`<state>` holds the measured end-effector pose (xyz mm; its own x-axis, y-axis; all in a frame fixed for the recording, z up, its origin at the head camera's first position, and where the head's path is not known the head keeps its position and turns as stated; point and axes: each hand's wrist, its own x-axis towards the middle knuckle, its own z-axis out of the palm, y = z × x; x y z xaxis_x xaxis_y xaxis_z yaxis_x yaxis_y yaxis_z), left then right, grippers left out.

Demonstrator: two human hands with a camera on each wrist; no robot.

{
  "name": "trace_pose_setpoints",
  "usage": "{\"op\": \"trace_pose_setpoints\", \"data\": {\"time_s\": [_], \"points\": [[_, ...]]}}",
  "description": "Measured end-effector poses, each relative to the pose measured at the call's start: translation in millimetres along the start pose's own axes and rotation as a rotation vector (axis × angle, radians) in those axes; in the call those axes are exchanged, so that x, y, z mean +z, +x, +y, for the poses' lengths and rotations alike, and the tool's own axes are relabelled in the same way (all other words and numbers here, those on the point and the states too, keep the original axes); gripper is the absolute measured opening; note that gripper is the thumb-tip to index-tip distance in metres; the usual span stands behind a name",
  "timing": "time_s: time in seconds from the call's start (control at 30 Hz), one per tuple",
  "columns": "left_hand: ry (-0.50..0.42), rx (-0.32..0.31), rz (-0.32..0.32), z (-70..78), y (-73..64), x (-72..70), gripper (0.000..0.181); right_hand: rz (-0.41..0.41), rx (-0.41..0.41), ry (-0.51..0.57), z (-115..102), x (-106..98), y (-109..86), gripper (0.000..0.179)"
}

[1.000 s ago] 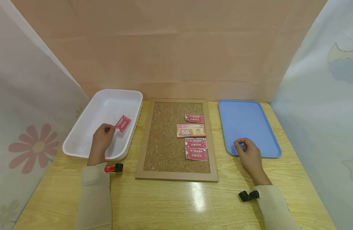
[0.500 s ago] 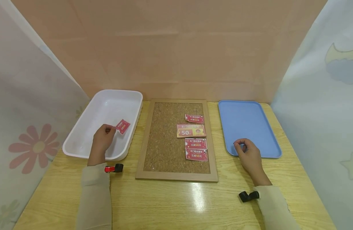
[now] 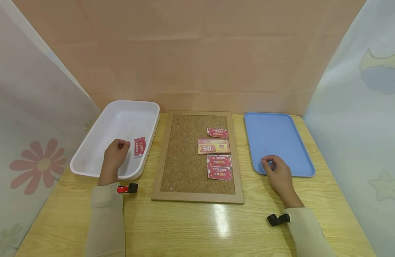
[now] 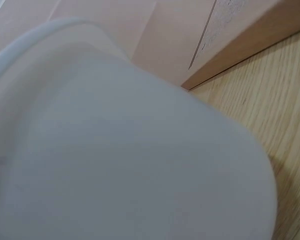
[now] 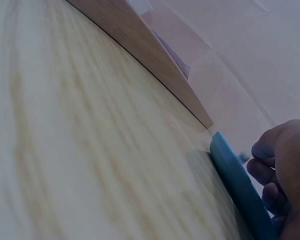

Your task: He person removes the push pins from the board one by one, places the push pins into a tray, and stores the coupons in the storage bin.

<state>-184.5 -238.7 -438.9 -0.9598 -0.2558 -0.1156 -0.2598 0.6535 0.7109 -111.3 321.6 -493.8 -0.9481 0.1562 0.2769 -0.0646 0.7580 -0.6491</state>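
My left hand (image 3: pixel 115 156) is over the near part of the white tub (image 3: pixel 120 121), fingers curled, with nothing seen between them. Just right of its fingertips, apart from them, is a red coupon (image 3: pixel 140 147); whether it lies in the tub or is falling cannot be told. At the near left corner of the blue tray (image 3: pixel 271 132), my right hand (image 3: pixel 278 173) pinches a small blurred pushpin (image 5: pixel 244 157) between thumb and forefinger. Several coupons (image 3: pixel 219 161) are pinned along the right side of the corkboard (image 3: pixel 184 157).
The wood-framed corkboard lies between the tub and the tray on the wooden table (image 3: pixel 184 228). Behind them stands an orange-brown backdrop (image 3: pixel 197 60). The left wrist view is mostly filled by the tub's outer wall (image 4: pixel 140 150).
The coupon has come away from my left fingertips, turning more upright and shifting slightly right and down. Both hands have stayed nearly still.
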Motion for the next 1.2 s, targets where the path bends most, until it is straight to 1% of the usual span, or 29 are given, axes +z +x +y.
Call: {"op": "trace_pose_setpoints", "data": {"time_s": [0.27,0.63,0.8,0.97,1.2], "points": [[-0.002,-0.001,0.011,0.9,-0.2,0.9,0.048,0.004,-0.011,-0.010,-1.7,-1.4,0.0,0.017],[-0.019,-0.008,0.026,2.6,0.7,2.1,0.051,-0.006,-0.005,-0.007,-4.5,-3.3,-0.4,0.018],[-0.027,0.008,0.037,4.6,-0.1,2.6,0.052,-0.006,-0.005,-0.004,-4.4,-4.3,0.7,0.018],[-0.029,0.010,0.044,6.5,-0.7,3.4,0.052,-0.010,-0.002,-0.005,-3.0,-3.7,0.5,0.019],[-0.017,0.057,0.065,8.9,-2.8,5.1,0.049,-0.004,-0.004,0.017,-2.0,-1.8,-0.3,0.017]]}}
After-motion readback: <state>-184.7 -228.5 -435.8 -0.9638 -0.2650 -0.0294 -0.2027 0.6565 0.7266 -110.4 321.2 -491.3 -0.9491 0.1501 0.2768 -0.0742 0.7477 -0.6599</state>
